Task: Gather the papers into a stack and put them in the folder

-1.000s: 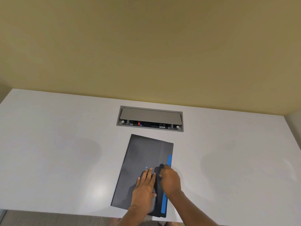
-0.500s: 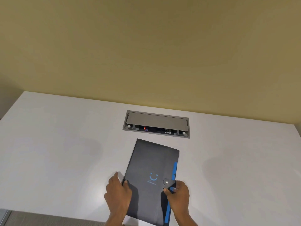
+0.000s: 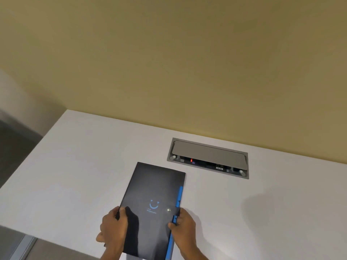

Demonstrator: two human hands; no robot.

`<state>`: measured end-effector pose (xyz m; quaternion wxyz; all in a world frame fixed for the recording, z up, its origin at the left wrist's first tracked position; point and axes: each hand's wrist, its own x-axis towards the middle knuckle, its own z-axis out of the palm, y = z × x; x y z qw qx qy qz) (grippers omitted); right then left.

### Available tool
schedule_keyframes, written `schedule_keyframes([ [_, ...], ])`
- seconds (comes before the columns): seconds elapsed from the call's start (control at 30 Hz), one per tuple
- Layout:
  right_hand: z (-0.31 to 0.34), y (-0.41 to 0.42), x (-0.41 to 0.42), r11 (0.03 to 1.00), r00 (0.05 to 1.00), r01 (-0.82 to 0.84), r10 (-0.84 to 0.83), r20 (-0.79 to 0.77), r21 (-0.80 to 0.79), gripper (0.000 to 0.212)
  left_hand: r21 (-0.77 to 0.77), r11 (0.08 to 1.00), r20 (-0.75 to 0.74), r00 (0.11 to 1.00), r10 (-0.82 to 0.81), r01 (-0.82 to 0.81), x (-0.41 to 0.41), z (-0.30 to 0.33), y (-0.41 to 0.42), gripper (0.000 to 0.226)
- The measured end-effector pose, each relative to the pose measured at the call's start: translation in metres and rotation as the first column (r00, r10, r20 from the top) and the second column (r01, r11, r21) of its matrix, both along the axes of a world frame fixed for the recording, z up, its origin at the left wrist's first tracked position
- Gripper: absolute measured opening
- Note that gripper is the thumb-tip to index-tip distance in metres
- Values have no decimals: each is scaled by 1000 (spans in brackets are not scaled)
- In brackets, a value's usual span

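Folder [image 3: 150,186], black with a blue edge strip, lies closed on the white table [image 3: 75,166], near edge overhanging. Left hand [image 3: 112,228] grips its left edge; right hand [image 3: 185,228] pinches its right edge at the strip. Papers not visible. Cable hatch [image 3: 208,158] sits beyond, apart.

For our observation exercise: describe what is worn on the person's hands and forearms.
Nothing visible: the left hand and right hand are bare, with no gloves, rings or watch. Both forearms are uncovered to the frame edge; no sleeves show.
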<state>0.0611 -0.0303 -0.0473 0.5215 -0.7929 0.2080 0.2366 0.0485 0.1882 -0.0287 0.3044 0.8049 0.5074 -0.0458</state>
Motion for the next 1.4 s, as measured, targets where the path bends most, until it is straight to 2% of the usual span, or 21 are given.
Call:
schedule_keyframes([
  [0.1, 2, 36, 40, 998, 998, -55, 54, 35, 43, 50, -4, 1000, 28, 999, 17, -17, 36, 0, 43, 40],
  [0.2, -4, 61, 84, 994, 990, -104, 99, 104, 43, 50, -50, 998, 57, 998, -42, 45, 77, -18, 82, 57],
  [0.33, -12, 87, 137, 989, 980, -148, 145, 138, 17, 47, -64, 994, 116, 990, -79, 87, 130, -24, 110, 59],
  [0.53, -15, 106, 192, 992, 981, -125, 129, 148, -31, 50, -46, 983, 200, 965, -168, 180, 181, -27, 122, 42],
  [0.77, -17, 104, 208, 986, 981, -134, 146, 127, -100, 56, -28, 969, 228, 945, -234, 247, 201, -31, 119, 44],
  [1.07, -18, 103, 217, 972, 973, -181, 199, 119, -148, 57, 59, 955, 164, 941, -295, 289, 209, -31, 116, 39],
  [1.2, -14, 100, 218, 967, 971, -195, 215, 110, -162, 59, 47, 950, 155, 937, -313, 310, 205, -34, 117, 41],
  [1.3, -5, 94, 213, 951, 961, -241, 262, 92, -191, 77, 10, 949, 192, 931, -312, 316, 205, -26, 116, 49],
  [1.4, 7, 84, 180, 942, 952, -286, 300, 55, -177, 91, 63, 955, 153, 943, -295, 288, 192, -27, 112, 58],
])
